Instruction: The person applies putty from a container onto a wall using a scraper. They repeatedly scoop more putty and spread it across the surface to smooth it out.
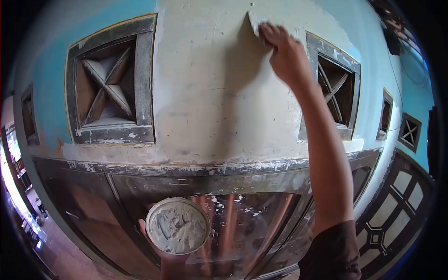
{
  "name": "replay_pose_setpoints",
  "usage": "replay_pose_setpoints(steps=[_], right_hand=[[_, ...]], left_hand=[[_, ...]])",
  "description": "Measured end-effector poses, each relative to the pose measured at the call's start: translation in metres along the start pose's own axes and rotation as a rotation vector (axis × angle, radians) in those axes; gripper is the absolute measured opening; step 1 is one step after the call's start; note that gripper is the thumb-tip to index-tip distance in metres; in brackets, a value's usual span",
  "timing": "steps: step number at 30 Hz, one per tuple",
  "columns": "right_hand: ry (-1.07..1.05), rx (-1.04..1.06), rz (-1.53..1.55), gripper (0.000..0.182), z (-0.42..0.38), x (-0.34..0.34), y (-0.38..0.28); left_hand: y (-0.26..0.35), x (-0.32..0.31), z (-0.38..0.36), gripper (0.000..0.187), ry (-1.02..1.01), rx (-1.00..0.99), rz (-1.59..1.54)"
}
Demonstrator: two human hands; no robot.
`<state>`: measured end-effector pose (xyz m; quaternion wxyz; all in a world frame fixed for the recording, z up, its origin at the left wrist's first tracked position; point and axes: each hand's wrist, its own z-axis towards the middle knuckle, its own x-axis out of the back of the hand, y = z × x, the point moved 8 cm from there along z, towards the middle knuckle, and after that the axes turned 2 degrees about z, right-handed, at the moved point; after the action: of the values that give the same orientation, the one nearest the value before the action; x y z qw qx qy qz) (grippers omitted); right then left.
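My right hand (282, 49) is raised high against the wall (200, 88), its fingers closed around a putty knife (253, 24). The thin blade shows nearly edge-on and meets the cream-coated surface; its handle is mostly hidden in the fist. Low in the view, my left hand (173, 259) supports a round tub (177, 199) from underneath, with fingertips showing at its left side. Pale grey putty (179, 228) with a rough, scooped surface fills the tub. A dark shadow of the arm and tool falls down the wall.
Wooden vent frames with crossed slats stand left (107, 84) and right (333, 88) of the coated patch. Below runs a paint-flecked wooden ledge (196, 170) above glazed panels (242, 224). A dark door (387, 210) is at the far right. Turquoise paint (51, 84) surrounds the patch.
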<state>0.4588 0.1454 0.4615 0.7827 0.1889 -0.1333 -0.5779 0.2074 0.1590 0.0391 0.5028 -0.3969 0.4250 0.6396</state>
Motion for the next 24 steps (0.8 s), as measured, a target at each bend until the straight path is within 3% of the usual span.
replay_pose_setpoints(steps=[3, 6, 9, 11, 13, 16, 17, 19, 21, 23, 24], right_hand=[[-0.178, -0.002, -0.081, 0.066, -0.085, -0.009, -0.059], [-0.551, 0.004, -0.013, 0.075, -0.186, -0.005, -0.127], [-0.638, -0.023, 0.169, 0.07, -0.247, 0.01, -0.164], [-0.711, -0.063, 0.229, 0.066, -0.236, 0.03, -0.164], [-0.606, 0.028, 0.259, 0.061, -0.175, 0.059, -0.157], [-0.183, -0.05, 0.069, 0.061, -0.071, 0.069, -0.096], [-0.065, 0.019, 0.075, 0.059, -0.029, 0.068, -0.078], [0.104, 0.057, -0.109, 0.057, 0.032, 0.048, -0.028], [0.032, -0.145, -0.081, 0.059, 0.075, 0.024, 0.014], [-0.134, -0.118, -0.074, 0.063, 0.082, -0.005, 0.024], [-0.074, -0.129, -0.084, 0.063, 0.071, -0.006, 0.005]], left_hand=[[0.008, 0.013, 0.0, 0.082, -0.006, -0.011, 0.0], [0.002, 0.003, -0.004, 0.087, -0.085, 0.076, -0.04], [-0.006, -0.013, -0.008, 0.088, -0.248, 0.176, 0.024], [-0.005, -0.006, -0.005, 0.09, -0.16, 0.142, -0.103], [-0.002, -0.002, -0.002, 0.092, -0.083, 0.11, -0.23], [0.001, -0.011, -0.002, 0.089, -0.177, 0.107, 0.013], [0.002, -0.008, -0.001, 0.089, -0.188, 0.099, 0.016], [0.014, 0.014, 0.004, 0.089, -0.082, -0.016, -0.03], [0.025, 0.021, -0.001, 0.09, -0.036, -0.03, -0.091], [0.037, 0.02, -0.004, 0.089, 0.0, -0.034, 0.084], [0.04, 0.011, -0.009, 0.083, 0.082, -0.022, 0.099]])
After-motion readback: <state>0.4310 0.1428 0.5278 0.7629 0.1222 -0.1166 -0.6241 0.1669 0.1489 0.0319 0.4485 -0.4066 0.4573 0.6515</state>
